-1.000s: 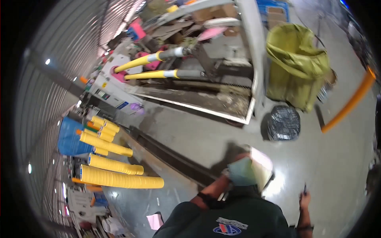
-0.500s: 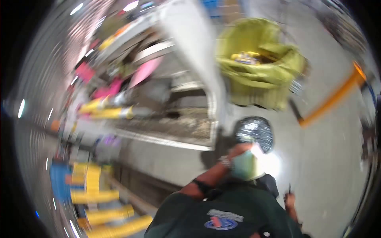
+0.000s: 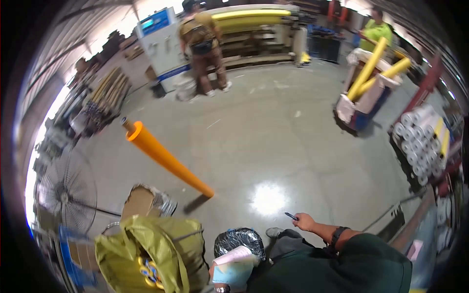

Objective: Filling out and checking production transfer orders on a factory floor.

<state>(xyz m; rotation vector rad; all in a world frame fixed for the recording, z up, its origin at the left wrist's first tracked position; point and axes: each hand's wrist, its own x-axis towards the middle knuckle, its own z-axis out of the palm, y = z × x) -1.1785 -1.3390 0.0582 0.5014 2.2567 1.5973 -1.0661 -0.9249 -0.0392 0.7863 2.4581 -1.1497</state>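
Observation:
Low in the view, my left hand (image 3: 213, 268) holds a sheaf of paper slips (image 3: 236, 271), pink and pale blue-green. Its fingers are mostly hidden under the sheets. A black plastic-wrapped bundle (image 3: 238, 241) stands on the floor just beyond the papers. Out to the right, my right hand (image 3: 305, 222) grips a dark pen (image 3: 291, 216), its tip pointing up and left over the concrete floor. Left of the papers sits a large olive-yellow bag (image 3: 146, 259) with yellow-rimmed rolls inside.
A tall orange roll (image 3: 168, 158) stands ahead to the left, near a big floor fan (image 3: 63, 193). One person (image 3: 200, 44) stands at a machine (image 3: 254, 34); another (image 3: 377, 31) stands far right. A bin with yellow tubes (image 3: 364, 95) and stacked white rolls (image 3: 420, 141) are at right.
The view has swung round to the right, so the olive-yellow bag and orange roll now appear on the left. Both hands still hold the papers and pen.

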